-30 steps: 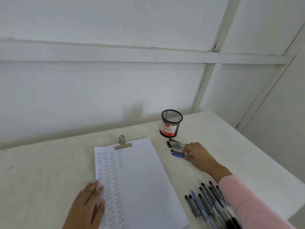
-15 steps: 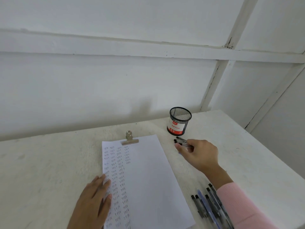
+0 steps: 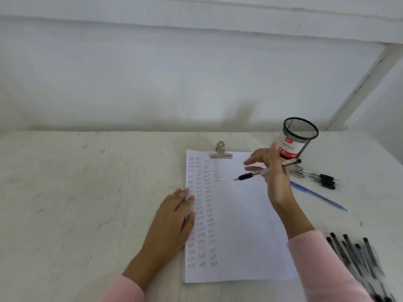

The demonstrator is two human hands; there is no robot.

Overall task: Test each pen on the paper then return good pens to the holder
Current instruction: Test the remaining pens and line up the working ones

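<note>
The right hand point(image 3: 273, 171) hovered above the upper right part of the paper point(image 3: 237, 214), its grip closed on a pen point(image 3: 261, 172) that lay nearly level across the fingers, dark tip pointing left and away from the grip, cap end sticking out to the right. The forefingers were spread loose past the pen. Just beyond the grip, up and to its right, stood the black mesh holder point(image 3: 299, 136) on the desk point(image 3: 87, 192). To the right of the grip lay a few loose pens point(image 3: 316, 177) and one blue pen point(image 3: 318, 196). Nearer the person, below and right of the grip, sat a blurred pile of dark pens point(image 3: 357, 256). Left of the grip, the left hand point(image 3: 172, 219) pressed flat and open on the paper's left edge, holding nothing. A metal clip point(image 3: 221, 151) pinched the paper's top edge.
</note>
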